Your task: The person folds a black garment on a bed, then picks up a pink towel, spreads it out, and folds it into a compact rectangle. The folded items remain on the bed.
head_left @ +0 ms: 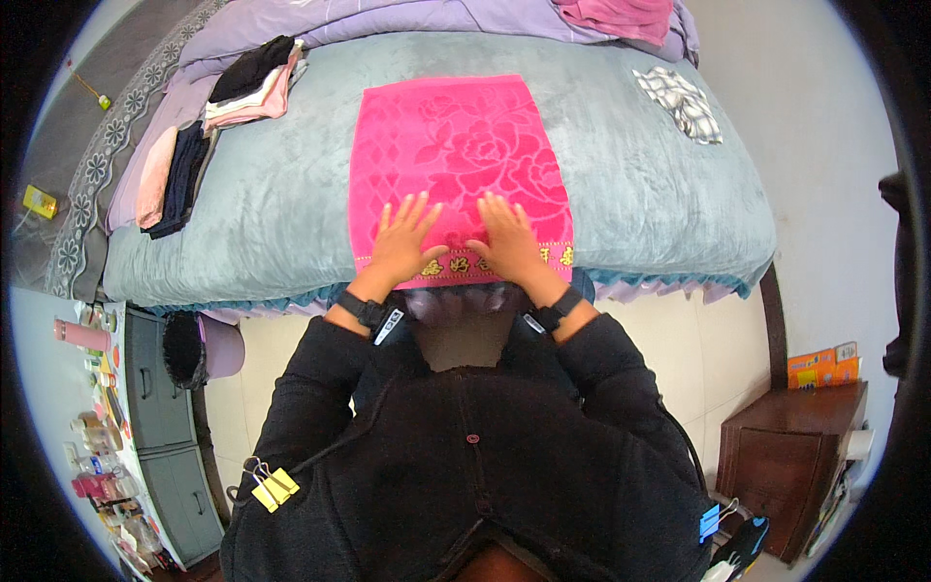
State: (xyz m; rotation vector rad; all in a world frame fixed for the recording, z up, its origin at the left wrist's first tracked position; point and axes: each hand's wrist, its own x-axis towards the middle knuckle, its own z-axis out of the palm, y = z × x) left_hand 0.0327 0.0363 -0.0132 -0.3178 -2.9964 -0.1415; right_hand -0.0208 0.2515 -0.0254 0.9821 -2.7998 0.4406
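A bright pink towel (456,145) with a raised flower pattern and a decorated band along its near edge lies spread flat on the bed. My left hand (402,241) rests palm down on the near left part of the towel, fingers spread and pointing away from me. Level with it, my right hand (508,241) lies flat on the near right part, its fingers also stretched out. The two thumbs point toward each other with a strip of towel between them. Neither hand grips anything.
Folded clothes (254,85) and a second folded pile (175,179) sit at the bed's left side. A checked cloth (679,102) lies at the right. Beside the bed stand a purple bin (224,346), a grey cabinet (163,403) and a brown nightstand (776,456).
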